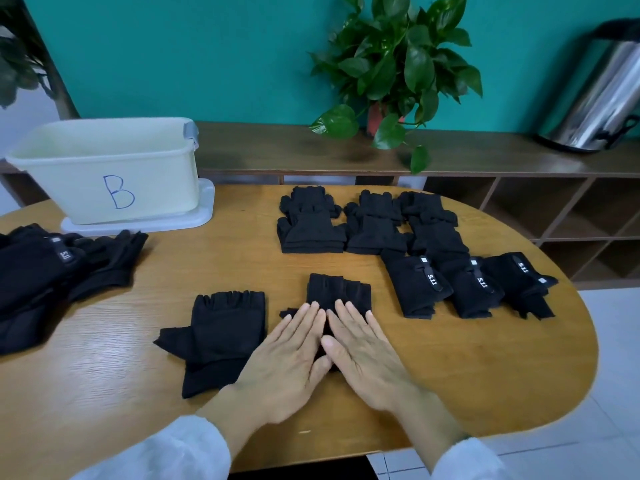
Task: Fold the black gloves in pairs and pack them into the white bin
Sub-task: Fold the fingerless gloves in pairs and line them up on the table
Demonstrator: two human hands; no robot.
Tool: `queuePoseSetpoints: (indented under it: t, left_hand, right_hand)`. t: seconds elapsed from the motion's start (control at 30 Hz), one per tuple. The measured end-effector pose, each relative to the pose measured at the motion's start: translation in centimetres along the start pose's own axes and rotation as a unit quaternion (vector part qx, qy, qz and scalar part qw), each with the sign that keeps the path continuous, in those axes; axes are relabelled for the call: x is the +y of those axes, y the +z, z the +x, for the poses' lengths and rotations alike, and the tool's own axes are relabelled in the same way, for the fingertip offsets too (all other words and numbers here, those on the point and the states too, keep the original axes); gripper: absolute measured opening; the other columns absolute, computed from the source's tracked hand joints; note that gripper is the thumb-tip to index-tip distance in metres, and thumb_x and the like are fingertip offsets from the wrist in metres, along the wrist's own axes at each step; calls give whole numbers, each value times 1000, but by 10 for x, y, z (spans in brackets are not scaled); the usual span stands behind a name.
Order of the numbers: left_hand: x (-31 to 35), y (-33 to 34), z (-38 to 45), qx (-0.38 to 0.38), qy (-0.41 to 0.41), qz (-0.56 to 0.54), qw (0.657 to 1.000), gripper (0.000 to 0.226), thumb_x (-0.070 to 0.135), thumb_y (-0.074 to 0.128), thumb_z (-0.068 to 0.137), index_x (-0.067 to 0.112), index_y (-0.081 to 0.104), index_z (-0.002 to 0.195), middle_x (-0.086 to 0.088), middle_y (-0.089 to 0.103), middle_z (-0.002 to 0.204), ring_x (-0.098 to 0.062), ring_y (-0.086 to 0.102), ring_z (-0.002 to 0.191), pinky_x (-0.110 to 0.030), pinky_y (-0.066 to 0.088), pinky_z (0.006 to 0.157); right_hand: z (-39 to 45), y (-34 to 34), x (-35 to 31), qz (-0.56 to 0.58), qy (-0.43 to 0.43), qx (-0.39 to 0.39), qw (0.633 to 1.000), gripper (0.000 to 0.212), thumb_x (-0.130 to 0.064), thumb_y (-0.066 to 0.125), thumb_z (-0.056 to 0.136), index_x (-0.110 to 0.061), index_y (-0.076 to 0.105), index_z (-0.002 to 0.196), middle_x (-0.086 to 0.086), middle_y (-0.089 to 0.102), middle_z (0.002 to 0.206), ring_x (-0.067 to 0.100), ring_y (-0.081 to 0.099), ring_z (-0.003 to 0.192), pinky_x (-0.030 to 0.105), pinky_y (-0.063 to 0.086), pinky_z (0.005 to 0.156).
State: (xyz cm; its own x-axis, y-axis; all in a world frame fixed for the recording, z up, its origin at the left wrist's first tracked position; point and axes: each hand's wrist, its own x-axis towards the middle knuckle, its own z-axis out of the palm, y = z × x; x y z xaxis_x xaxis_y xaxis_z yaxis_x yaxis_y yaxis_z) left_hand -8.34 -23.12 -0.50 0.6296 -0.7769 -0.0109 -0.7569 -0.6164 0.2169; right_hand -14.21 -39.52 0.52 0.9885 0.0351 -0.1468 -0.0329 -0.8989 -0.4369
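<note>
A black fingerless glove (341,291) lies flat at the table's middle front. My left hand (287,355) and my right hand (367,351) press on its lower part side by side, fingers straight. A second black glove (221,327) lies loose just to the left of my left hand. Several folded glove pairs (377,223) are lined up behind and to the right, some showing white labels (471,289). A heap of unfolded black gloves (45,271) sits at the left edge. The white bin (107,168), marked "B", stands at the back left on its lid.
The wooden table (485,368) is oval, its rim curving close on the right. Behind it runs a low wooden shelf (277,147) with a potted plant (391,64) and a steel urn (602,91).
</note>
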Motion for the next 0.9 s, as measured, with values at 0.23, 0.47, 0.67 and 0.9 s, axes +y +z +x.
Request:
queuePoseSetpoints:
  t: [0.23, 0.47, 0.67, 0.9]
  left_hand:
    - [-22, -1, -15, -8, -7, 69, 998, 101, 77, -29, 73, 12, -17, 150, 0, -27, 155, -14, -23, 145, -28, -15, 115]
    - [-20, -22, -6, 37, 127, 92, 987, 72, 51, 58, 91, 13, 37, 149, -4, 33, 156, -13, 24, 145, -28, 4, 121]
    - [-18, -20, 9, 43, 139, 35, 989, 54, 39, 44, 101, 18, 34, 151, 2, 37, 155, -5, 23, 146, -15, -4, 115]
    - [-17, -14, -9, 85, 109, 15, 990, 49, 38, 42, 86, 16, 69, 121, 4, 69, 121, -6, 59, 120, -23, 31, 107]
  right_hand:
    - [-3, 2, 11, 21, 15, 31, 999, 95, -79, -10, 77, -27, 0, 155, -17, -10, 160, -13, -22, 138, 23, -15, 118]
    - [-24, -4, 12, 63, -24, 143, 987, 84, -74, 9, 88, -22, 22, 153, -12, 18, 159, -12, -4, 143, 26, -1, 121]
    - [-33, -2, 12, -35, -45, 126, 990, 79, -65, 38, 89, -24, 21, 154, -15, 16, 158, -9, -2, 144, 16, -6, 118]
    - [-39, 5, 11, -10, -43, 141, 989, 72, -26, 59, 75, -27, 38, 144, -16, 33, 152, -15, 9, 138, 8, -2, 114]
